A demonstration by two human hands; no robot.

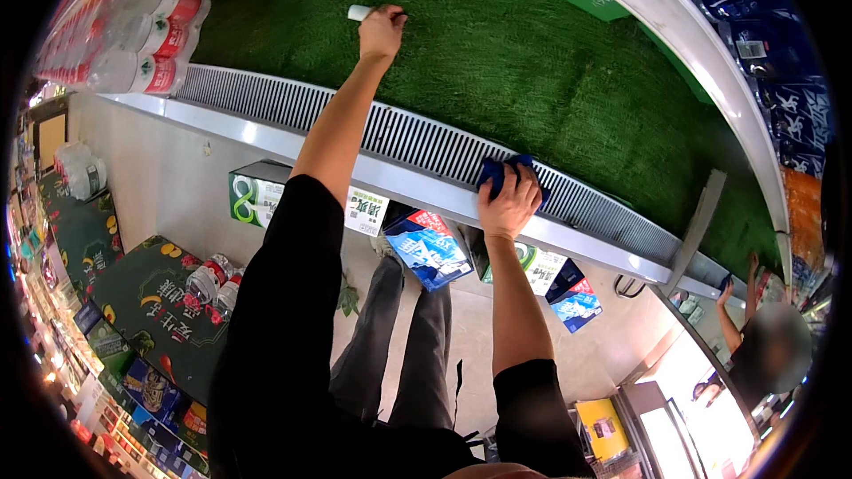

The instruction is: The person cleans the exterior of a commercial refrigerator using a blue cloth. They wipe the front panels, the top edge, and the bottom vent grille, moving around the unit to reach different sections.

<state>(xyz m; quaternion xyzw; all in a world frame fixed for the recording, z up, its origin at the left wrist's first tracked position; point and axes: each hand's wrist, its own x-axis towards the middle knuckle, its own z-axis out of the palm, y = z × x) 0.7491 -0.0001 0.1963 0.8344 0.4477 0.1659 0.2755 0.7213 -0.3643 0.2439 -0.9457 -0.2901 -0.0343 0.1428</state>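
My left hand (381,34) reaches over the green turf-like shelf mat (293,9), its fingers closed round a small white cylinder (358,12). What kind of thing the cylinder is does not show. Lower and to the right, my right hand (510,204) grips a bunched dark blue cloth (493,174). The cloth rests on the slotted grey strip (413,139) along the shelf's front, near where the strip meets the mat. Part of the cloth is hidden under my fingers.
Shrink-wrapped bottles (146,44) stand at the shelf's left end. Beneath the shelf edge are blue cartons (428,250) and a green-white box (257,200). A metal upright (698,231) crosses the shelf at right. Beyond it, a mirror-like panel shows a person (772,350) with raised arms.
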